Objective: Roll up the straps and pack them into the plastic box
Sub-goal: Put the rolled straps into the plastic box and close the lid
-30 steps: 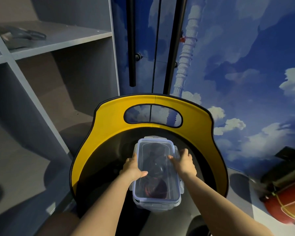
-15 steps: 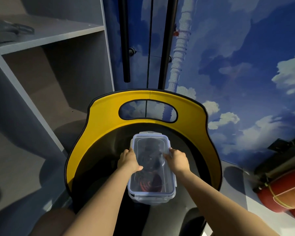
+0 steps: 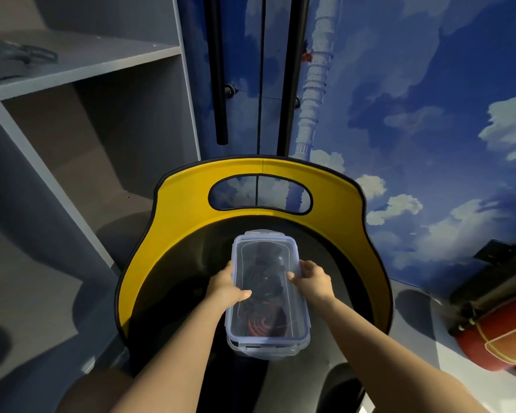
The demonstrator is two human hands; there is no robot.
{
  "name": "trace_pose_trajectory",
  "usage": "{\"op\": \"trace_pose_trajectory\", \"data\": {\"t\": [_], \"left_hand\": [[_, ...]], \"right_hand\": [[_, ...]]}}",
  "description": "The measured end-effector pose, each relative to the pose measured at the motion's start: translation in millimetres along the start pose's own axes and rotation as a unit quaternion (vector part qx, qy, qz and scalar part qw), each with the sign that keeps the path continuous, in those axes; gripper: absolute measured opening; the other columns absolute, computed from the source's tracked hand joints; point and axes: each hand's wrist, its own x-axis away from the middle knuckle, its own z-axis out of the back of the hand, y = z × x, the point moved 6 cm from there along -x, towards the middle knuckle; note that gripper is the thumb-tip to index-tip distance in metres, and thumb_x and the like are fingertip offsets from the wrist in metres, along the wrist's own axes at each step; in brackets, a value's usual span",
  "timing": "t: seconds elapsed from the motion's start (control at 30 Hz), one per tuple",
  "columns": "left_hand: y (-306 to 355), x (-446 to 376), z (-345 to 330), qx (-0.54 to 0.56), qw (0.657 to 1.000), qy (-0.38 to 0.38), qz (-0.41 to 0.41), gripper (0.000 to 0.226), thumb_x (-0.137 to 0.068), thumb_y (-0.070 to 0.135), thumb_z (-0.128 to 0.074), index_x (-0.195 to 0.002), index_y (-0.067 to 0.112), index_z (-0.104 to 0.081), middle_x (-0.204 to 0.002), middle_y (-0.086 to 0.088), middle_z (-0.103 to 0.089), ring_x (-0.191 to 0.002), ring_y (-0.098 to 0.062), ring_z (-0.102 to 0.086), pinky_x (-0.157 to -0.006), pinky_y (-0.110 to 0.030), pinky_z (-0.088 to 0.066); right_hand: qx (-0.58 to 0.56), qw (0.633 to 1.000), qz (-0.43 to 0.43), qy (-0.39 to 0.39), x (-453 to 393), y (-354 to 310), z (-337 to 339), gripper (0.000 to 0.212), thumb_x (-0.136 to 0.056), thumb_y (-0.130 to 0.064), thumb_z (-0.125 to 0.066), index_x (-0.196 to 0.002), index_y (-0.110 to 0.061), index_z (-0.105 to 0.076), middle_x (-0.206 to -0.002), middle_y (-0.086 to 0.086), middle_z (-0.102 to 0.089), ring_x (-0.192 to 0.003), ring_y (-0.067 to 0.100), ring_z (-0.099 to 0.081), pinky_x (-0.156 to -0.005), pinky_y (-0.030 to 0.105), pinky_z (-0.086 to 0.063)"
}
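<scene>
Gripping plastic box (image 3: 267, 296) sides: left hand (image 3: 225, 284), right hand (image 3: 313, 280).

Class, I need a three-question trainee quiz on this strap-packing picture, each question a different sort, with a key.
1. True or false: the lid sits on the plastic box.
2. Which hands touch the box? A) left only B) right only C) both
3. Fill in: the rolled strap nearest the camera is ____ and black.

Key
1. True; the lid covers the box.
2. C; the left hand and the right hand grip opposite long sides, thumbs on the lid.
3. Red.
</scene>
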Motion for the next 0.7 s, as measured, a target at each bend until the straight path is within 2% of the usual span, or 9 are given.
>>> {"op": "trace_pose_trajectory", "data": {"t": [0.1, 0.17, 0.23, 0.33, 0.47, 0.63, 0.7], "left_hand": [[10, 7, 0, -0.085, 0.996, 0.013, -0.025, 0.075, -0.078, 0.017, -0.074, -0.141, 0.018, -0.034, -0.137, -0.006, -0.05, -0.123, -0.024, -0.051, -0.101, -0.036, -0.044], [21, 17, 1, -0.195, 0.979, 0.044, -0.039, 0.068, -0.083, 0.024, -0.069, -0.14, 0.013, -0.033, -0.14, -0.008, -0.041, -0.124, -0.026, -0.048, -0.096, -0.035, -0.045], [29, 27, 0, -0.265, 0.96, 0.07, -0.05, 0.059, -0.088, 0.028, -0.062, -0.138, 0.013, -0.035, -0.137, -0.008, -0.034, -0.123, -0.024, -0.045, -0.092, -0.034, -0.045], [28, 32, -2, -0.25, 0.965, 0.056, -0.057, 0.059, -0.09, 0.028, -0.06, -0.141, 0.014, -0.034, -0.143, -0.008, -0.032, -0.131, -0.024, -0.038, -0.1, -0.034, -0.041], [25, 37, -10, -0.259, 0.963, 0.027, -0.074, 0.065, -0.09, 0.033, -0.059, -0.146, 0.019, -0.028, -0.153, -0.006, -0.019, -0.139, -0.025, -0.024, -0.108, -0.035, -0.034], [19, 37, -12, -0.239, 0.97, 0.009, -0.053, 0.076, -0.089, 0.035, -0.061, -0.149, 0.024, -0.017, -0.158, -0.006, -0.011, -0.142, -0.026, -0.022, -0.11, -0.036, -0.032], [16, 35, -10, -0.234, 0.971, 0.009, -0.05, 0.083, -0.087, 0.037, -0.063, -0.15, 0.023, -0.011, -0.158, -0.004, -0.013, -0.142, -0.025, -0.023, -0.112, -0.036, -0.03]], "right_hand": [[0.018, 1.0, 0.017, 0.009, 7, -6, -2, 0.05, -0.089, -0.022, -0.062, -0.134, -0.007, -0.047, -0.128, 0.011, -0.059, -0.116, 0.026, -0.055, -0.092, 0.028, -0.043], [0.024, 0.999, 0.024, 0.008, 12, -8, -3, 0.053, -0.092, -0.023, -0.058, -0.14, -0.008, -0.04, -0.131, 0.011, -0.056, -0.117, 0.026, -0.054, -0.087, 0.025, -0.041], [0.034, 0.999, 0.027, 0.009, 16, -9, -2, 0.052, -0.093, -0.023, -0.056, -0.139, -0.006, -0.041, -0.131, 0.012, -0.055, -0.116, 0.028, -0.055, -0.087, 0.028, -0.043], [0.074, 0.997, 0.029, 0.015, 19, -14, -1, 0.042, -0.092, -0.021, -0.055, -0.129, -0.002, -0.049, -0.125, 0.017, -0.059, -0.112, 0.033, -0.056, -0.088, 0.034, -0.045], [0.08, 0.996, 0.025, 0.011, 25, -15, 1, 0.04, -0.091, -0.021, -0.057, -0.125, 0.0, -0.052, -0.123, 0.018, -0.059, -0.112, 0.033, -0.055, -0.089, 0.035, -0.044], [0.088, 0.996, 0.022, 0.006, 26, -11, 6, 0.042, -0.088, -0.022, -0.062, -0.123, 0.0, -0.054, -0.12, 0.017, -0.061, -0.108, 0.033, -0.058, -0.087, 0.038, -0.048], [0.103, 0.995, 0.011, -0.002, 22, -8, 5, 0.043, -0.087, -0.026, -0.064, -0.123, -0.005, -0.055, -0.117, 0.014, -0.063, -0.106, 0.03, -0.059, -0.084, 0.034, -0.048]]}}
